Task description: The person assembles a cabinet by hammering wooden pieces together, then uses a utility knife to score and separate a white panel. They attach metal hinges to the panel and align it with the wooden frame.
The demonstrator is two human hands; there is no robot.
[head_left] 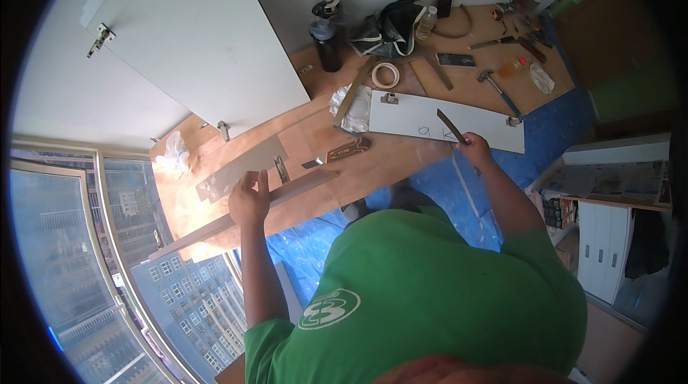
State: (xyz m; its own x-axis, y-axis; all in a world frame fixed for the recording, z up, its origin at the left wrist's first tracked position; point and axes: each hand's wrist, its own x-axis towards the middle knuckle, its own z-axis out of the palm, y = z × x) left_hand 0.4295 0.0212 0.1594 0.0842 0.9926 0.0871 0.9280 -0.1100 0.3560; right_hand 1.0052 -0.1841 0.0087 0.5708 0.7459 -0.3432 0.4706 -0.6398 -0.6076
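**Both hands on woodwork over the floor boards**

We see the left hand (249, 201) closed around a long pale wooden strip (236, 218), which runs from lower left up toward the middle of the view, tilted and held above the brown board floor (401, 158). The fingers wrap over the strip's upper edge. Just beyond that hand a grey panel (240, 168) lies flat, with a metal hinge (280, 168) at its near edge.

Our right hand (474, 147) grips a thin dark strip (451, 125) that points up and left over a white panel (444, 120). That panel lies on the floor with a hinge fitting near each end, and the hand rests at its near edge.

Between the two hands lies a small saw (344, 152) with a dark wooden handle. Further out sit a tape roll (385, 74), a white rag (351, 108), a hammer (498, 90), a dark bottle (328, 33) and a black bag (394, 26). A large white door (193, 33) leans at upper left. Blue sheeting (444, 198) covers the floor near the person, who wears a green shirt. Windows at lower left look down on tall buildings.
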